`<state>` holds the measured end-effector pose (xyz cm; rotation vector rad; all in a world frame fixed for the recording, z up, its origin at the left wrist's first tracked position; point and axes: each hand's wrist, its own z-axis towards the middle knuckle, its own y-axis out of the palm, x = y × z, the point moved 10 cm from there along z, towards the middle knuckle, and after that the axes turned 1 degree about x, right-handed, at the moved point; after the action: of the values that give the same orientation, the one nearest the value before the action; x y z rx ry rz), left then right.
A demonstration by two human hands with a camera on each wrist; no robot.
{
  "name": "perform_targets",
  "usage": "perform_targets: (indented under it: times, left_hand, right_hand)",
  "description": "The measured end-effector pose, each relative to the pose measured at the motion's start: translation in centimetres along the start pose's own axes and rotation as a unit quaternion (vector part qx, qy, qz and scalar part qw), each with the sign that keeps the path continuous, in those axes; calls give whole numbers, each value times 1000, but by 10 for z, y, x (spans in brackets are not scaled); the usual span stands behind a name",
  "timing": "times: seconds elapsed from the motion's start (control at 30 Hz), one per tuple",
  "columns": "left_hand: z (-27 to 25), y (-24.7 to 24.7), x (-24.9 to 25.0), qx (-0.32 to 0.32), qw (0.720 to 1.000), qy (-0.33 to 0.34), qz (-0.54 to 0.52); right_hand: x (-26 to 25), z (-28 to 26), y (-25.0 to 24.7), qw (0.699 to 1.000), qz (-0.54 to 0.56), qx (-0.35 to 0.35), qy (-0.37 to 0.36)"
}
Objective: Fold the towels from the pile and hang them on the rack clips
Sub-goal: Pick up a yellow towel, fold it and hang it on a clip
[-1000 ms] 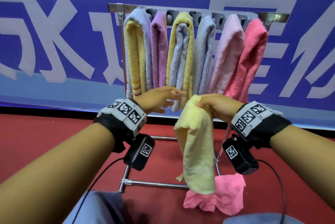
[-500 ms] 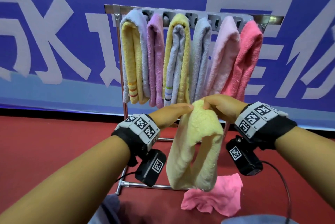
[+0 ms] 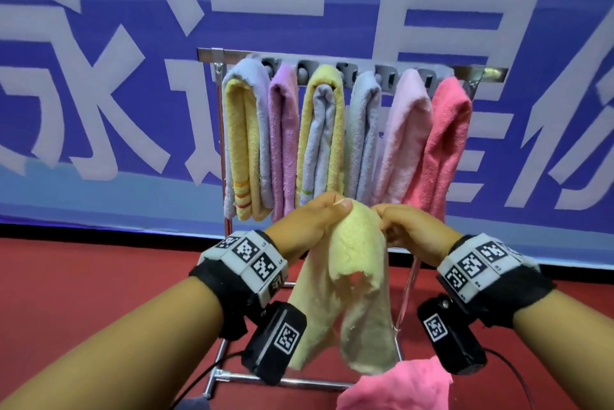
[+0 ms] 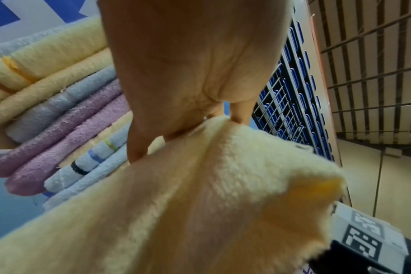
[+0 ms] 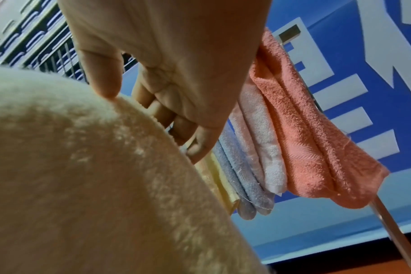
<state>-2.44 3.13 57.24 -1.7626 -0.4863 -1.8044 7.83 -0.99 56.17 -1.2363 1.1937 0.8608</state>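
A pale yellow towel [image 3: 357, 280] hangs doubled between my two hands in front of the rack. My left hand [image 3: 319, 217] pinches its top edge on the left, and the left wrist view shows thumb and fingers closed on the cloth [image 4: 223, 166]. My right hand [image 3: 395, 227] pinches the top edge on the right, its thumb pressed on the fabric [image 5: 82, 166]. Behind stands the metal rack [image 3: 485, 72], its clip bar holding several folded towels: yellow-and-grey [image 3: 242, 143], purple [image 3: 284, 137], yellow [image 3: 324, 130], grey [image 3: 363, 133], light pink [image 3: 403, 140] and coral pink [image 3: 445, 143].
A crumpled pink towel [image 3: 398, 386] lies on the red floor [image 3: 83, 276] by the rack's base bar [image 3: 292, 379]. A blue banner with large white characters [image 3: 99, 77] fills the background behind the rack.
My left hand came over from the hanging towels and took hold of the yellow towel's top edge. The towel went from dangling from my right hand alone to hanging doubled between both hands.
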Motion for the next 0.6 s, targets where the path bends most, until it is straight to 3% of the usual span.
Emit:
perform_targets:
  times: [0.13, 0.27, 0.6]
  left_hand:
    - [16, -6, 22, 23, 999, 24, 11]
    - [29, -10, 40, 39, 999, 35, 13]
    - [80, -23, 54, 102, 990, 12, 98]
  right_hand:
    - [-15, 7, -8, 999, 33, 9, -36]
    - [-27, 18, -28, 995, 38, 74, -46]
    - [-68, 47, -75, 981, -51, 159, -98]
